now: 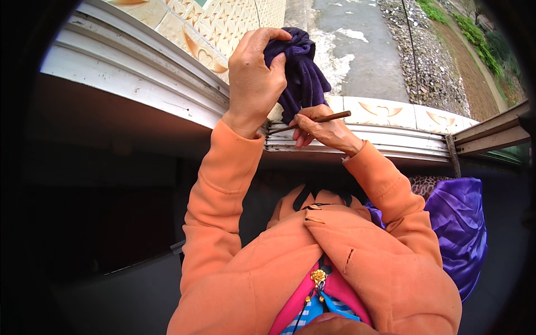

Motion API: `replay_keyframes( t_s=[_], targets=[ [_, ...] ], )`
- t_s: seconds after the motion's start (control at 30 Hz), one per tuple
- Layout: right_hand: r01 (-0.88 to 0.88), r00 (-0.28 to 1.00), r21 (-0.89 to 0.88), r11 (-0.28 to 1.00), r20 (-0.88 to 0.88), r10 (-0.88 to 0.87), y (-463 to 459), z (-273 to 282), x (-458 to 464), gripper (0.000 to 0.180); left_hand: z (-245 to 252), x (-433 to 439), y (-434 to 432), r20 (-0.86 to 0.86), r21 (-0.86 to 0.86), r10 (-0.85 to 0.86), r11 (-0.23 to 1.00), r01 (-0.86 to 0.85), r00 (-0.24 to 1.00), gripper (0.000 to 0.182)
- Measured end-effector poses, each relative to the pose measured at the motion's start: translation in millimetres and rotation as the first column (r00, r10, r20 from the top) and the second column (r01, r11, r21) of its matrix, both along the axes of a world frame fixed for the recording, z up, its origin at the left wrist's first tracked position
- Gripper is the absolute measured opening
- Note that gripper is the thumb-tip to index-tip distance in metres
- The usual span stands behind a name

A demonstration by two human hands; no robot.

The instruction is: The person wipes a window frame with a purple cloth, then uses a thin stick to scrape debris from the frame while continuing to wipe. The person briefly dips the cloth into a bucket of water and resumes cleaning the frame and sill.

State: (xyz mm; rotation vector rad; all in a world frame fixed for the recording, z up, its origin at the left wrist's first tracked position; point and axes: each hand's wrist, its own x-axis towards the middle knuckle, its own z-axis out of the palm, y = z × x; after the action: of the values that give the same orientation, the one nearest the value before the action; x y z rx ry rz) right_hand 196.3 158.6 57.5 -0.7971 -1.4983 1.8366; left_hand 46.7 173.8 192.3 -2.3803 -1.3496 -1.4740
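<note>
A dark purple cloth (299, 71) hangs bunched from my left hand (255, 69), pinched between thumb and fingers above the window ledge. Lower down, my right hand (322, 127) grips a thin brown stick (335, 117), possibly a chopstick. Its narrow end points left, to the corner of the white window track (356, 140). The cloth's lower end reaches my right fingers; whether they pinch it too, I cannot tell. My left wrist partly covers that corner, so contact between stick tip and frame is unclear.
To the left runs a white window frame (138, 79) with dirt marks. Patterned tiles (379, 109) line the outer ledge. An opened sash (490, 130) stands at right, above a shiny purple fabric (456, 234). Outside lie wet concrete (360, 54) and gravel (418, 63).
</note>
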Motion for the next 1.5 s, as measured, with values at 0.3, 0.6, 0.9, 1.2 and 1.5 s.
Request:
replay_keyframes(
  t_s=[0.3,0.6,0.9,1.2,1.5],
  targets=[
    [-0.021,1.0,-0.054,0.998,0.013,0.022,22.5,4.4,-5.7,0.031,-3.9,-0.8,0.4,-0.024,0.021,-0.022,1.0,0.022,0.999,0.031],
    [-0.166,0.979,0.094,0.982,0.136,0.152,42.7,27.0,-18.5,0.026,-2.4,-1.1,2.2,0.019,0.059,-0.004,0.998,0.003,1.0,0.03],
    [-0.266,0.939,0.219,0.939,0.277,0.202,44.6,54.2,-18.7,0.024,-0.3,-1.5,0.6,0.057,0.02,0.028,0.999,-0.03,0.998,0.029],
    [-0.262,0.935,0.332,0.906,0.318,0.154,29.8,62.9,2.0,0.026,-2.7,-2.7,0.8,0.015,0.03,0.032,0.999,-0.033,0.999,0.031],
    [-0.288,0.949,0.37,0.884,0.232,0.212,19.0,53.0,-20.7,0.027,-4.3,-2.8,3.4,0.006,0.04,0.0,0.999,-0.001,1.0,0.032]
  ],
)
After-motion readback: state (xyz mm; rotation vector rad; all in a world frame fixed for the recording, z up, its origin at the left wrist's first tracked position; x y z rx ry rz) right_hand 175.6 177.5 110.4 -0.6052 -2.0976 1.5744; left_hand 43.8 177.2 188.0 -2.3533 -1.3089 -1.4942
